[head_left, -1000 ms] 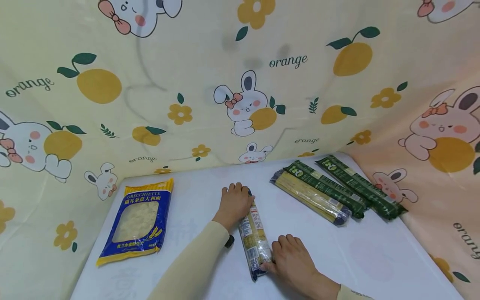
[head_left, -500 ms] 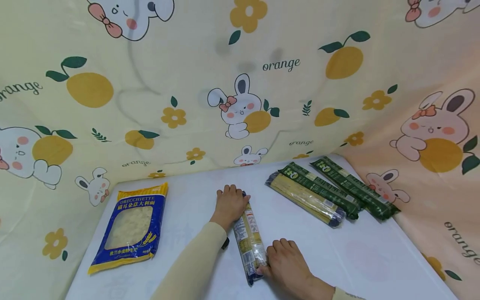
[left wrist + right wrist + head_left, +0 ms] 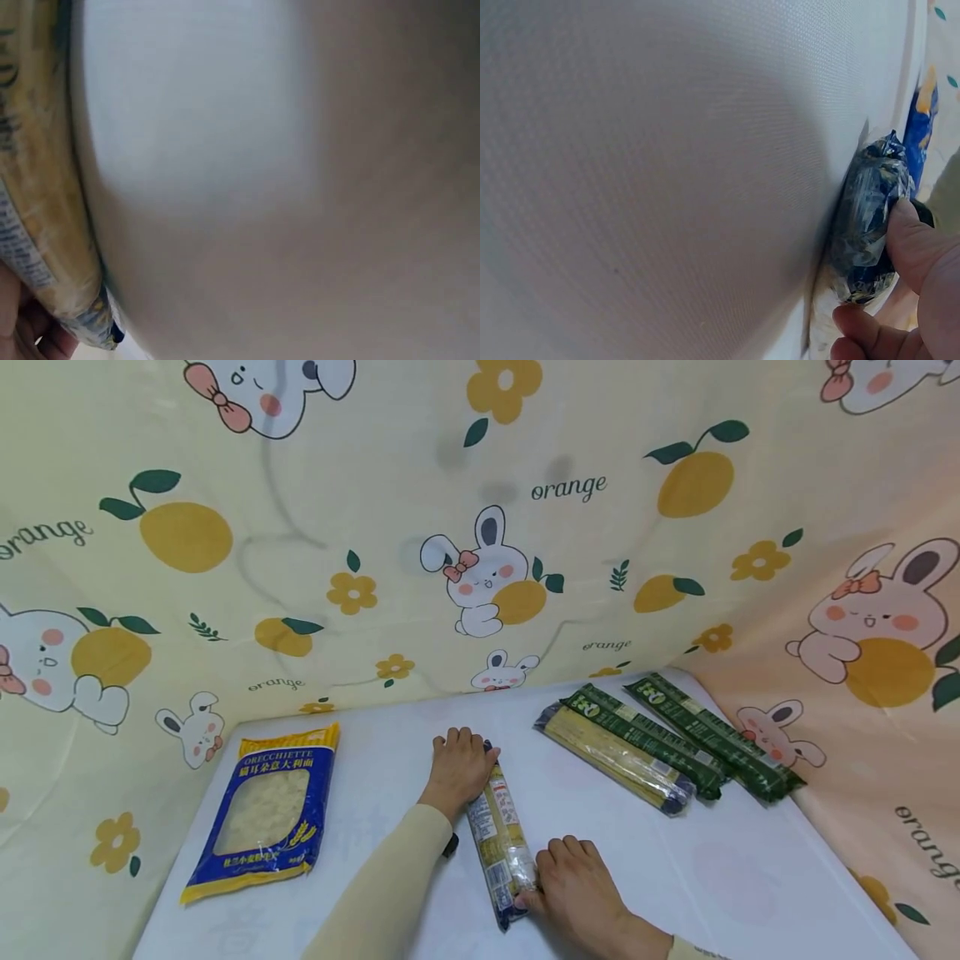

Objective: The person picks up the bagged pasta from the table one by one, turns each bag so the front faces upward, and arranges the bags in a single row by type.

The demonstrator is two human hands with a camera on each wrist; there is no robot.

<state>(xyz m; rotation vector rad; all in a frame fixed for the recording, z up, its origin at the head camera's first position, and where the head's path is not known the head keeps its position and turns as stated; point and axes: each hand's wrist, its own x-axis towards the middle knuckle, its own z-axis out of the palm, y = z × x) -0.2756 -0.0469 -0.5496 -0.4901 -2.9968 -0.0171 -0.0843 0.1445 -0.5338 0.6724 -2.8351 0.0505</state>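
Observation:
A long clear packet of spaghetti (image 3: 501, 835) with dark blue ends lies lengthwise on the white table, pointing away from me. My left hand (image 3: 459, 770) grips its far end from above, covering much of that part. At the near end, my right hand (image 3: 577, 887) holds the packet from the right side. The right wrist view shows the right thumb (image 3: 911, 236) against the crinkled blue end (image 3: 870, 217), with curled fingers beside the packet. Along the left edge of the left wrist view runs the packet's yellow side (image 3: 52, 172).
A blue and yellow bag of orecchiette (image 3: 262, 814) lies at the left. Back right are another clear spaghetti packet (image 3: 607, 756) and two green packets, one (image 3: 645, 731) overlapping the clear one, the other (image 3: 712, 735) farther right. A printed cloth (image 3: 405, 510) hangs behind the table.
Both hands keep their places on the spaghetti packet. The whole head view shifts slightly left, then a little back right; the things on the table stay put.

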